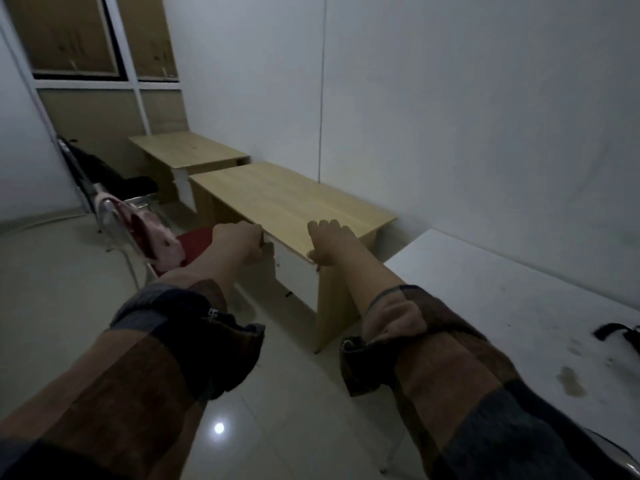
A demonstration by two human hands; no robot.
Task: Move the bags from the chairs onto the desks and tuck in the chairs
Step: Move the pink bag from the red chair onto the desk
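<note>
Desk [291, 199]: light wood, bare | hands: left [242, 242], right [329, 242] gripping near edge

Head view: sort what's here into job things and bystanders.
Job things: pink bag on red chair; black bag on far chair; middle desk, gripped by left hand and right hand; far desk; white desk.
Bystanders: boarded window; wall cable.
</note>
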